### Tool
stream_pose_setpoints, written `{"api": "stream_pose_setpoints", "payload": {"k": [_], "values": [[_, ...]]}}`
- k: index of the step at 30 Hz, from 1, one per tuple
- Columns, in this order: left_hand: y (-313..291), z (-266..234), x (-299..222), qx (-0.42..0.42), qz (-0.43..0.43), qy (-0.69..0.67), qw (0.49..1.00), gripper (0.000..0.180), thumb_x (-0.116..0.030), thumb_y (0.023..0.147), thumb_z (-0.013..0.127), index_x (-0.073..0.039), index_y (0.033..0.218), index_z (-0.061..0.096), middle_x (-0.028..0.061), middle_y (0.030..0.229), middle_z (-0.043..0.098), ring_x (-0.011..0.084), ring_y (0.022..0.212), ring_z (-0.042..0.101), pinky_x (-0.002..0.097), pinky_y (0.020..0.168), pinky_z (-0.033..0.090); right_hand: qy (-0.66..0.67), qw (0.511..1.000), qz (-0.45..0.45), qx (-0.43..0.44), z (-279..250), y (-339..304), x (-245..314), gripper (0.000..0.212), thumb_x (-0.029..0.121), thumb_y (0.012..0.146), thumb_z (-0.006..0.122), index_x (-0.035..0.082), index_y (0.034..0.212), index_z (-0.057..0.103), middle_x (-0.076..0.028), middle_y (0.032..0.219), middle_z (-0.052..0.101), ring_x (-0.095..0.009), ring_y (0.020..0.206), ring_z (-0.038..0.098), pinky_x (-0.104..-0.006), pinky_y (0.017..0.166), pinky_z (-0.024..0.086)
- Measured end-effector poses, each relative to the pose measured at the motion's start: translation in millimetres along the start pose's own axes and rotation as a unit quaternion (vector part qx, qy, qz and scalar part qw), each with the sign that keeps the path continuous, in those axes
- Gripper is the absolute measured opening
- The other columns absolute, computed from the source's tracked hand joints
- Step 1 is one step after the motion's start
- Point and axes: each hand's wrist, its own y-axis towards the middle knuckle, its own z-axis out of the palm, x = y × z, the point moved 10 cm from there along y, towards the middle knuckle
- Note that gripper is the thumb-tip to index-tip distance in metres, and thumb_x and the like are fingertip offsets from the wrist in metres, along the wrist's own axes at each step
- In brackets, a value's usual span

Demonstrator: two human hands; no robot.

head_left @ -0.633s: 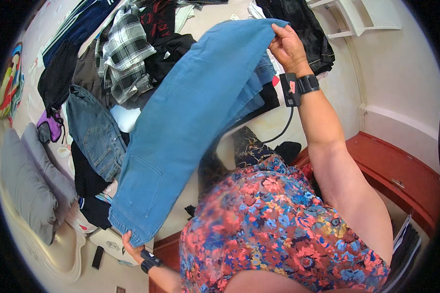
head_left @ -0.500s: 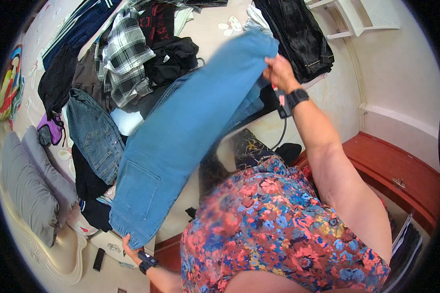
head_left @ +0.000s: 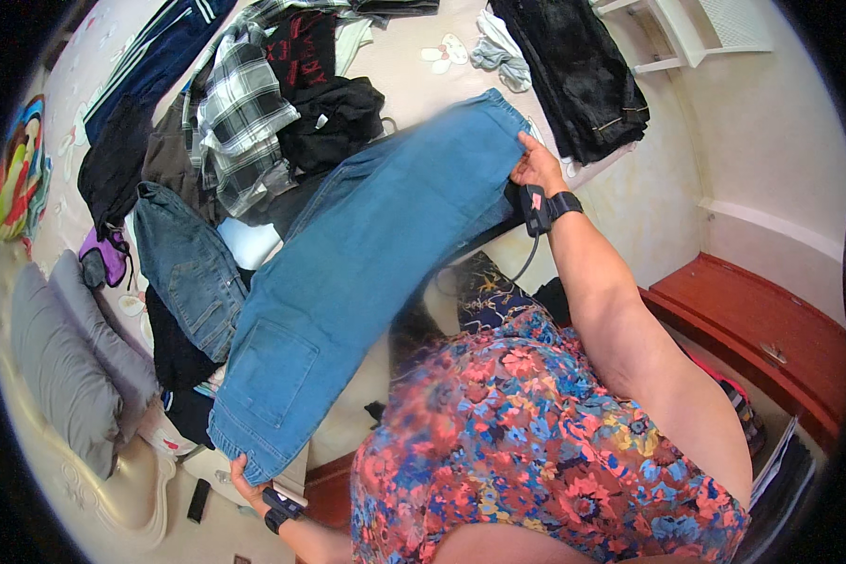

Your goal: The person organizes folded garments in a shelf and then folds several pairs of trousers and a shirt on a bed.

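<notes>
A pair of light blue jeans (head_left: 348,254) is stretched lengthwise between my hands, slanting from lower left to upper right. My left hand (head_left: 246,477) is closed on the gathered waistband, below a back pocket. At the other end, my right hand (head_left: 538,165) grips the leg end by its edge. The legs lie roughly one over the other, and the far side of the jeans partly covers the dark clothes beneath. Darker blue jeans (head_left: 195,273) lie crumpled just left of them.
On the bed are a black-and-white plaid shirt (head_left: 244,103), a black garment (head_left: 334,122), black trousers (head_left: 583,85) and a crumpled grey cloth (head_left: 501,56). Grey pillows (head_left: 61,376) lie at the left. A white plastic rack (head_left: 681,42) and a reddish-brown wooden surface (head_left: 733,305) are at the right.
The right end of the jeans has come down toward me with my right hand, uncovering more of the grey cloth. My left hand has stayed nearly in place, still gripping the waistband.
</notes>
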Motion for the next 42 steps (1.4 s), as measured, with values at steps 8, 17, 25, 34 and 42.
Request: {"api": "stream_pose_setpoints", "payload": {"k": [8, 17, 25, 34, 42], "values": [[-14, -2, -21, 0.005, 0.041, 0.028, 0.999, 0.042, -0.017, 0.067, 0.061, 0.000, 0.105, 0.055, 0.0093, 0.101, 0.057, 0.0238, 0.092, 0.054, 0.0382, 0.084, 0.044, -0.124, 0.978, -0.084, -0.144, -44, 24, 26, 0.026, 0.020, 0.067, 0.074, 0.001, 0.071, 0.057, -0.008, 0.061, 0.056, -0.017, 0.043, 0.047, -0.0311, 0.038, 0.034], [-19, -7, -46, -0.001, 0.094, 0.053, 0.994, 0.039, -0.009, 0.066, 0.060, 0.000, 0.103, 0.053, 0.0087, 0.096, 0.058, 0.0224, 0.089, 0.056, 0.0375, 0.082, 0.045, -0.078, 0.978, 0.071, 0.182, 46, 37, 12, 0.034, 0.013, 0.076, 0.068, -0.002, 0.105, 0.056, -0.014, 0.101, 0.062, -0.030, 0.083, 0.061, -0.0371, 0.075, 0.051], [-31, 14, -76, 0.032, 0.142, 0.060, 0.988, 0.046, -0.004, 0.067, 0.058, 0.001, 0.112, 0.049, 0.0098, 0.101, 0.059, 0.0247, 0.088, 0.058, 0.0380, 0.083, 0.046, -0.151, 0.952, -0.233, 0.130, 18, 27, 150, 0.030, 0.010, 0.080, 0.063, 0.002, 0.108, 0.054, -0.011, 0.101, 0.061, -0.024, 0.087, 0.060, -0.0385, 0.078, 0.050], [-17, 79, -51, 0.084, 0.127, 0.040, 0.988, 0.051, -0.003, 0.066, 0.059, 0.001, 0.116, 0.047, 0.0109, 0.108, 0.058, 0.0238, 0.094, 0.057, 0.0354, 0.089, 0.044, -0.125, 0.957, -0.244, 0.098, 11, 6, 156, 0.029, 0.012, 0.081, 0.062, 0.007, 0.110, 0.058, -0.007, 0.106, 0.060, -0.020, 0.090, 0.057, -0.0351, 0.082, 0.047], [-63, 159, -72, 0.103, 0.151, 0.020, 0.983, 0.052, -0.005, 0.063, 0.059, 0.004, 0.113, 0.049, 0.0119, 0.103, 0.060, 0.0222, 0.089, 0.059, 0.0326, 0.085, 0.045, -0.064, 0.938, -0.276, 0.201, 62, -111, 125, 0.028, 0.008, 0.084, 0.058, 0.000, 0.111, 0.056, -0.008, 0.109, 0.059, -0.018, 0.097, 0.056, -0.0307, 0.088, 0.043]]}}
